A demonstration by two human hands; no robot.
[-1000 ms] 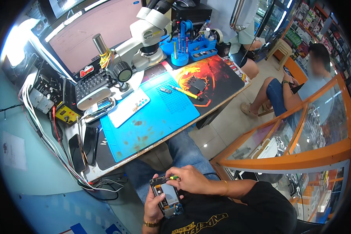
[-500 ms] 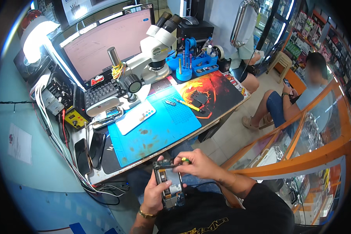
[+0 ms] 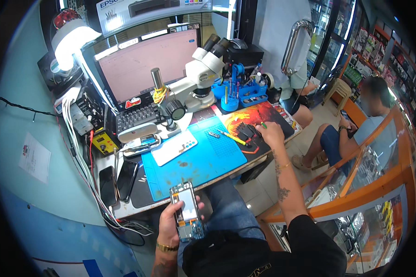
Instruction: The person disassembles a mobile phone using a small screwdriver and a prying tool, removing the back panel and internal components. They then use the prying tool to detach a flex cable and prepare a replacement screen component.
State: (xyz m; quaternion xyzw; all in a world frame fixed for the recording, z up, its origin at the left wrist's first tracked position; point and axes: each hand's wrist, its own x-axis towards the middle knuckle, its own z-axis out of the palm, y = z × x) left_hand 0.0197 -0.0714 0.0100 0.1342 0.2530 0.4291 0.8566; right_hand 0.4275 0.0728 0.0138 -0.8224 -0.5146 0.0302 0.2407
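Observation:
My left hand (image 3: 170, 221) is closed round an opened phone (image 3: 187, 214), held above my lap. Its inner parts are bare: a pale plate in the middle, a circuit board at one end and camera openings at the other. My right hand (image 3: 272, 135) stretches over the right part of the black and red mat (image 3: 275, 115). A small tool with a green handle (image 3: 264, 125) sticks out from its fingers; the tip is hidden. Its fingertips are at the dark flat parts (image 3: 248, 132) on the mat; whether they grip one is unclear. A yellow pen-like tool (image 3: 233, 137) lies beside these.
A blue work mat (image 3: 203, 161) carries a white phone back cover (image 3: 174, 147). Behind it stand a microscope (image 3: 203, 69), a keyboard (image 3: 136, 117) and a blue tool holder (image 3: 230, 101). Two phones (image 3: 126, 181) lie at left. A glass display case (image 3: 356, 198) stands close on my right.
My right hand has left the phone and reached forward right to the dark parts on the mat, carrying the small tool. The left hand still holds the phone, now a little lower-left.

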